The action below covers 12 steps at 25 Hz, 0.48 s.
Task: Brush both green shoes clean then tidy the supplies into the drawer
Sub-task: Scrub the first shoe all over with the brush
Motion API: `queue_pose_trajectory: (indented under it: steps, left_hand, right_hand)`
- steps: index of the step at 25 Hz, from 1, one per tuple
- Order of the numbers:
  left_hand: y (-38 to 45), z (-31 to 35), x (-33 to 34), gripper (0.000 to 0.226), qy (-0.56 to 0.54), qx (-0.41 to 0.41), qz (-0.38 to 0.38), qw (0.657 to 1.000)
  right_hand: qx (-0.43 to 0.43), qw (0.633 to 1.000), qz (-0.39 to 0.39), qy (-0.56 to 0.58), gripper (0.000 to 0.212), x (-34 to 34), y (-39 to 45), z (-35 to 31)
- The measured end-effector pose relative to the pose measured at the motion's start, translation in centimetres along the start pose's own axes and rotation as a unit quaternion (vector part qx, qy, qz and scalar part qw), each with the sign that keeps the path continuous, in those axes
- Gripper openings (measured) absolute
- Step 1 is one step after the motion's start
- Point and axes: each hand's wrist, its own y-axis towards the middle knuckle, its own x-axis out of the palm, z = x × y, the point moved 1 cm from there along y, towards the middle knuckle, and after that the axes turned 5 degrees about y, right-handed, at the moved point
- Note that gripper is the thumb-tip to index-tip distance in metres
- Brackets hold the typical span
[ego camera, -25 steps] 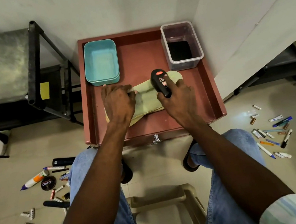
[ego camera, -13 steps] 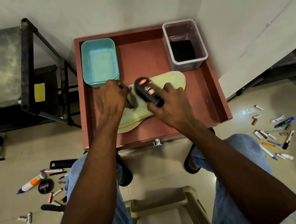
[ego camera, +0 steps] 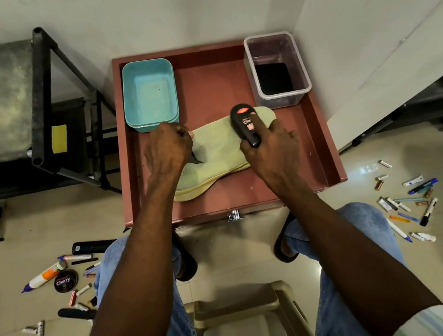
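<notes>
1. While I sit on the plastic stool (ego camera: pixel 245 306), pens and batteries (ego camera: pixel 403 203) lie scattered on the floor at 3 o'clock, and a polish tin (ego camera: pixel 66 281) lies among more clutter at 9 o'clock.
2. At 12 o'clock, inside the open red drawer (ego camera: pixel 326 157), the green shoe (ego camera: pixel 217 151) lies flat.
3. My left hand (ego camera: pixel 166 150) curls its fingers around the shoe's heel opening.
4. My right hand (ego camera: pixel 272 151) clamps the black brush (ego camera: pixel 245 123) against the toe.
5. Beyond, a teal tub (ego camera: pixel 149 95) sits at 11 o'clock and a clear box (ego camera: pixel 277 67) at 1 o'clock.
</notes>
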Motion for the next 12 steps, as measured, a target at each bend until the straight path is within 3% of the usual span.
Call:
queue_pose_trajectory:
  steps: [5,9,12]
  left_hand:
    - [-0.4,0.4,-0.1,0.021,0.035,0.017,0.026,0.999]
    - [-0.8,0.6,-0.3,0.023,0.037,0.051,0.038,0.997]
    - [-0.7,0.4,-0.5,0.022,0.034,0.082,0.044,0.995]
  right_hand:
    - [-0.098,0.995,-0.030,-0.010,0.061,1.3,-1.0,-2.7]
    - [0.072,0.997,0.016,-0.013,0.061,-0.7,0.9,0.1]
    - [-0.044,0.999,-0.028,0.004,0.060,0.3,-0.2,-2.1]
